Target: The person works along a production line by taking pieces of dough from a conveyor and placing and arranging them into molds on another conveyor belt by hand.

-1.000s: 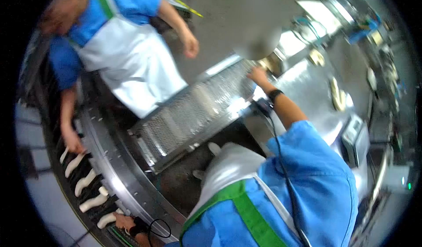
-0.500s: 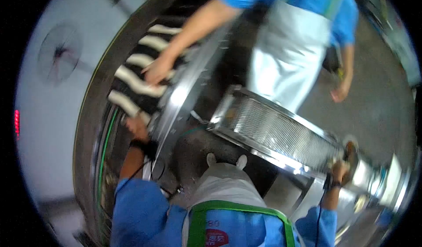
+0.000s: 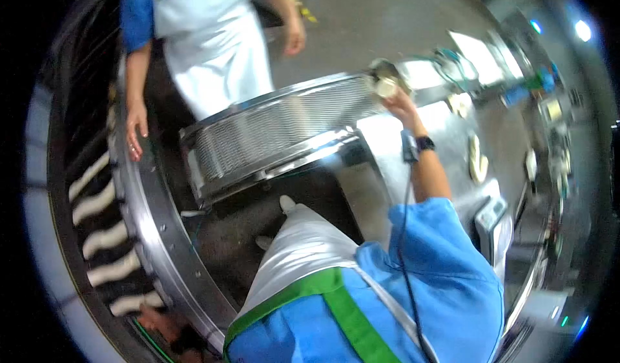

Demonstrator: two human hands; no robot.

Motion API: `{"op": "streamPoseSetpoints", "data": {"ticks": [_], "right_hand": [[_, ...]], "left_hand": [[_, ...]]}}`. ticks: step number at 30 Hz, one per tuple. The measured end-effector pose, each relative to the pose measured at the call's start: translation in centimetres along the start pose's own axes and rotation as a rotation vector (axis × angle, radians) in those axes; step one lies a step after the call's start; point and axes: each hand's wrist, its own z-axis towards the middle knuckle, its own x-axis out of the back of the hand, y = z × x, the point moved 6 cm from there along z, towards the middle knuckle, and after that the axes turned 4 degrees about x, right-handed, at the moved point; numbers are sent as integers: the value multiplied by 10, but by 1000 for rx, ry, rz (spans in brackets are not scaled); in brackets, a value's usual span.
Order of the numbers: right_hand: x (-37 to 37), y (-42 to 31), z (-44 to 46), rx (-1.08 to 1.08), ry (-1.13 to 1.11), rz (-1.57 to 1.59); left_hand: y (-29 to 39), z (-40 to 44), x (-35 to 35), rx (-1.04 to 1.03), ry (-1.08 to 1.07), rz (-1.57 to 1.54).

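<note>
At the lower left, my left hand (image 3: 158, 324) is at the near end of a long pale strip (image 3: 132, 303) that looks like dough. Its fingers are dim and blurred, so their grip is unclear. My right hand (image 3: 402, 107) is stretched out to the far end of a mesh conveyor (image 3: 278, 127). Its fingers are closed around a short pale dough-like piece (image 3: 386, 87). More pale strips (image 3: 106, 239) lie apart from one another on the dark curved conveyor (image 3: 77, 234) at left.
A co-worker in a white apron (image 3: 213, 47) stands beyond the mesh conveyor, one hand (image 3: 135, 131) hanging near the curved conveyor's metal rail (image 3: 152, 224). Pale pieces (image 3: 476, 160) lie on the steel table (image 3: 436, 140) at right, with a scale (image 3: 491, 214) close by.
My view has swung to the right, so the conveyors appear farther left. The co-worker's hand has lifted away from the strips. My hands stay near the strip and the mesh conveyor's end.
</note>
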Motion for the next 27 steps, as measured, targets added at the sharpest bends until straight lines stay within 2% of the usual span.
{"op": "streamPoseSetpoints", "data": {"ticks": [1,2,3,5,6,7,8,11,14,16,17,20,21,22,23,24,25,27], "right_hand": [[6,-6,14,-17,13,158],[11,-11,19,-27,-91,303],[15,-12,26,-24,-96,318],[10,-1,25,-36,-2,218],[-63,-23,-44,220,-249,-205],[-64,-5,-54,497,-473,-816],[-59,14,-67,561,-507,-1007],[-52,82,-115,-11,-367,-489],[-22,107,-113,-188,-365,-384],[-37,111,-119,-257,-528,-332],[-33,119,-98,-294,-208,-589],[-66,135,-107,-341,-349,-577],[-62,133,-112,-271,-322,-662],[-60,132,-114,-203,-293,-747],[-86,137,-122,-170,-465,-624],[-98,139,-122,-186,-490,-669],[-105,143,-121,-204,-514,-713],[-100,158,-107,-295,-465,-383]], "left_hand": [[-5,7,-13,30,5,87],[18,12,-5,-32,0,-29],[38,19,0,-95,-13,-145],[61,26,12,-91,-71,-209],[51,23,21,-56,-111,-210],[51,22,27,-54,-160,-221],[60,25,26,-81,-222,-240],[6,44,65,86,-331,-230],[-27,44,98,414,-576,-425],[-35,38,105,542,-761,-664],[-39,31,101,570,-754,-672],[-49,45,122,353,-409,-90],[-36,47,144,69,17,-66],[-45,59,95,6,-203,-84],[-48,69,70,-173,-322,-95],[-52,77,45,-348,-446,-127],[-61,79,33,-316,-513,-116],[-79,81,11,-250,-642,-88]]}}
